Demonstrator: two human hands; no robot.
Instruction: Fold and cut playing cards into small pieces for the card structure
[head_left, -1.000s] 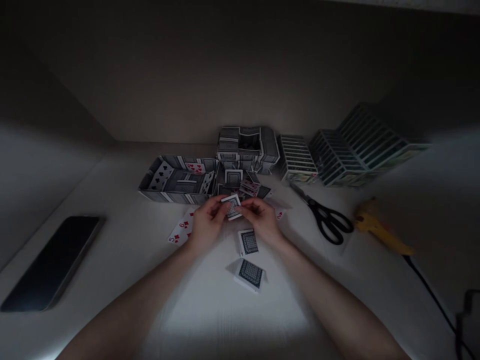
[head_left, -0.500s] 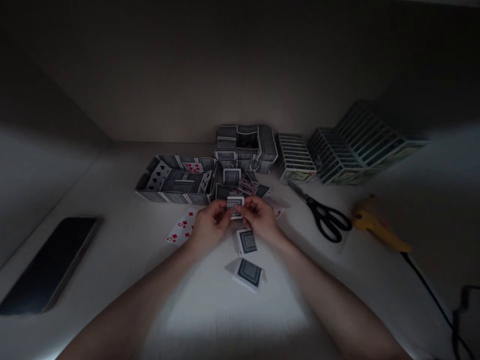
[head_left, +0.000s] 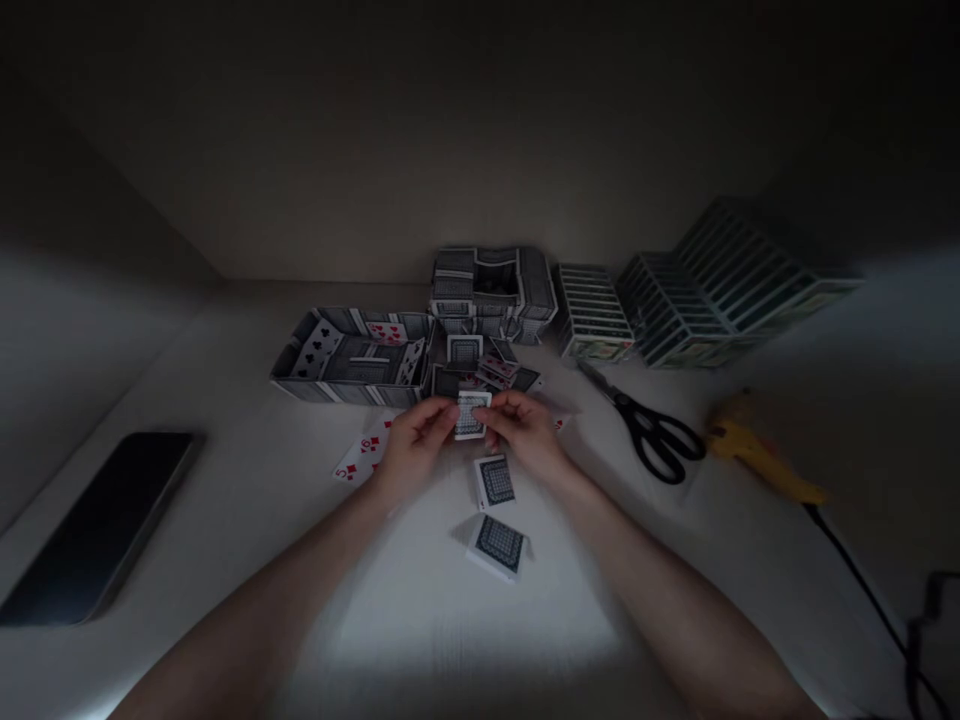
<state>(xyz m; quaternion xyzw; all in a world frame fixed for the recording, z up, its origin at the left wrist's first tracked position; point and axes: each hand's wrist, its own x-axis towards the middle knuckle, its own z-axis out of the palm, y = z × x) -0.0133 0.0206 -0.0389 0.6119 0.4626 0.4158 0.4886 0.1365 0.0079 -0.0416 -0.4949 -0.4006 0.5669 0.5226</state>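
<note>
Far to the left of the fingers, a black smartphone (head_left: 97, 530) lies face up on the white table (head_left: 225, 640). Nearer, just past the left hand's knuckles, a red-pipped playing card showing a six (head_left: 358, 458) lies face up, partly tucked under the hand. Above and left of the fingertips stands an open box-like structure of joined cards (head_left: 352, 358), with clubs and hearts faces showing inside.

The left hand (head_left: 412, 450) and right hand (head_left: 525, 432) meet at the middle, their fingers curled and nearly closed. Together they pinch a blue-backed playing card (head_left: 470, 415) by its side edges, holding it just above the table.

Directly beyond the fingertips lies a loose heap of cards (head_left: 480, 365), and behind it rises a built card structure (head_left: 491, 295). Below the fingers, two face-down cards (head_left: 495, 483) (head_left: 497, 547) lie apart on the table.

Right of the fingers, a corner of a red-marked card (head_left: 559, 424) shows. Farther right stand rows of slotted-together cards (head_left: 589, 315) (head_left: 720, 285), with black-handled scissors (head_left: 656, 435) in front of them. Beyond those are a yellow glue gun (head_left: 754, 450) and its black cable (head_left: 862, 590).
</note>
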